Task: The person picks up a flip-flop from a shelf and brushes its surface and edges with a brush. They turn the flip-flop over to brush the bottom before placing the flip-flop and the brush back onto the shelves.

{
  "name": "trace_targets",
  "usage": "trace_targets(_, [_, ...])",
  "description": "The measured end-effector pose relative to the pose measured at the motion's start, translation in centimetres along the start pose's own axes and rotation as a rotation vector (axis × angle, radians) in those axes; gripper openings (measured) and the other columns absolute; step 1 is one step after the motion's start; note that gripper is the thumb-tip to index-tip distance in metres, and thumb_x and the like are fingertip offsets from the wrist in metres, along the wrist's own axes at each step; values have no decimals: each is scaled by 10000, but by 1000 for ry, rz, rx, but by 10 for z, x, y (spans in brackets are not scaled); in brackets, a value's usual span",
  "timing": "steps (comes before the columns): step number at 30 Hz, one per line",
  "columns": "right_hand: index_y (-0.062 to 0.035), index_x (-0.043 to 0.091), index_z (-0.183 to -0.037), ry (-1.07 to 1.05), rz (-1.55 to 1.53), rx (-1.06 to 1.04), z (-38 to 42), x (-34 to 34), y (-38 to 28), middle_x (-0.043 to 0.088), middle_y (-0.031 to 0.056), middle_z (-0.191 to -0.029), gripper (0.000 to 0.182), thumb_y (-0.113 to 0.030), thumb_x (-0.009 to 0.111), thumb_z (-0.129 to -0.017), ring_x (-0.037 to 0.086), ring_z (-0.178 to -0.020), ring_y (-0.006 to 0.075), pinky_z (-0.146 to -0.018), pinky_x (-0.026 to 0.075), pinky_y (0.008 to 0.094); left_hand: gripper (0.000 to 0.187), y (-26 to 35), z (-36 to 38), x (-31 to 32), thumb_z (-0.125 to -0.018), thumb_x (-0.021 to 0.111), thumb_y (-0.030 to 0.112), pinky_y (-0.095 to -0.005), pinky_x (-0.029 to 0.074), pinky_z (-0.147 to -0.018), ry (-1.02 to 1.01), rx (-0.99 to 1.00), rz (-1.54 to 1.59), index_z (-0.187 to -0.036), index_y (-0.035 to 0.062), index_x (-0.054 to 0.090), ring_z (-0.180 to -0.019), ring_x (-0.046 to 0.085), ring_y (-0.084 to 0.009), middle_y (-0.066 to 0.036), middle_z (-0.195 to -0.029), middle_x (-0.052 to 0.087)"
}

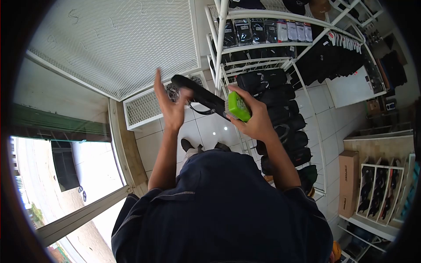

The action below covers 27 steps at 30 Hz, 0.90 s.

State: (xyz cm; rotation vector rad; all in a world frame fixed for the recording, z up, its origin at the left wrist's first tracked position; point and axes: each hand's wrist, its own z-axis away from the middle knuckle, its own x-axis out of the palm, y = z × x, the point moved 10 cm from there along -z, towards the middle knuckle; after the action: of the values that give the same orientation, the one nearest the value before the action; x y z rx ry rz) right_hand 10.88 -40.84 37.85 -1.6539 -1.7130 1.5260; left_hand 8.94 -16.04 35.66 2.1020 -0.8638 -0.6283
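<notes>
I look down over my dark blue shirt [219, 210] and both my hands are raised in front of my chest. My right hand [254, 118] is closed around a long black object [199, 94], and it grips the end where there is a bright green part with small holes [239, 106]; my fingers wrap over the top of this green part. The black object goes from my right hand up and to the left, and its far end touches my left hand [169, 103]. My left hand is wide, the fingers are straight and point upward, and it holds nothing; the thumb side rests against the black object. I think a thin black strap hangs under the object, but the view is too small there to be sure. Just behind my hands, on the right, stands a white wire rack [263, 46] with many black bags on its shelves. On the left far side there is a white mesh panel [118, 44] on the wall. Under my hands is the white tiled floor [210, 129], and my shoes are visible near it. On the near right stands a brown cardboard box [349, 182].
</notes>
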Motion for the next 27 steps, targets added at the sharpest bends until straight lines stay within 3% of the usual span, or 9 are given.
trace_targets(1, [-65, 543, -1440, -3, 2, 3, -1, -3, -5, 643, 185, -1367, 735, -15, 816, -760, 640, -1265, 306, -1065, 484, 363, 672, 25, -8, -9, -929, 734, 311, -483, 288, -1228, 1, -5, 1, -1487, 25, 491, -1456, 412, -339, -153, -1459, 555])
trace_targets(3, [-131, 544, -1469, -119, 39, -82, -2, 1, -27, 692, 148, -1249, 812, -11, 808, -711, 709, -1089, 319, -912, 570, 387, 625, 97, 28, 53, -810, 813, 234, -508, 319, -1211, -775, 496, -348, -1369, 55, 600, -1340, 539, -328, -133, -1315, 645])
trace_targets(5, [-132, 551, -1468, -172, 89, -98, -2, 3, -36, 697, 146, -1195, 824, -14, 816, -697, 709, -1018, 308, -870, 569, 387, 509, 79, 45, 69, -695, 848, 113, -519, 437, -1103, -953, 415, -297, -1174, 36, 696, -1126, 654, -337, -148, -1124, 703])
trace_targets(6, [-133, 558, -1467, -203, 144, -108, -1, 6, -39, 702, 143, -1141, 837, -17, 825, -682, 708, -947, 298, -827, 569, 387, 386, 81, 39, 67, -671, 840, 114, -453, 524, -917, -874, 427, -197, -1031, 42, 723, -901, 684, -314, -102, -931, 705])
trace_targets(10, [-121, 574, -1457, 56, 144, -264, 9, -14, -35, 691, 129, -1055, 849, -33, 848, -658, 662, -835, 273, -764, 556, 383, 281, 86, 22, 52, -730, 838, 160, -381, 485, -776, -720, 354, -98, -982, 102, 729, -832, 664, -272, -39, -882, 691])
trace_targets(18, [-17, 575, -1407, 145, 233, -384, 11, -36, -54, 632, 132, -1022, 933, -433, 947, -660, 612, -828, 222, -726, 523, 327, 302, 72, 20, 49, -726, 858, 133, -379, 465, -822, -639, 294, -36, -1003, 110, 740, -856, 646, -256, -37, -898, 708])
trace_targets(23, [-48, 631, -1381, 234, 130, -351, 12, -34, -21, 635, 127, -1059, 829, -373, 941, -683, 653, -898, 243, -772, 549, 375, 279, 63, 18, 43, -758, 856, 141, -366, 448, -861, -575, 204, 136, -1002, 87, 735, -873, 636, -226, -29, -936, 729])
trace_targets(25, [-47, 616, -1386, 118, 323, -307, 9, -29, -16, 625, 136, -1074, 838, -367, 943, -684, 651, -903, 244, -761, 547, 371, 271, 45, 11, 39, -779, 858, 155, -357, 443, -874, -531, 45, 234, -1002, 74, 730, -876, 633, -219, -39, -943, 732])
trace_targets(27, [-39, 606, -1388, 181, 204, -321, 9, -31, -29, 618, 142, -1084, 849, -391, 937, -691, 646, -895, 249, -753, 542, 360, 267, 52, 15, 43, -795, 858, 157, -368, 439, -902, -578, 147, 138, -1008, 66, 724, -870, 636, -232, -55, -932, 725])
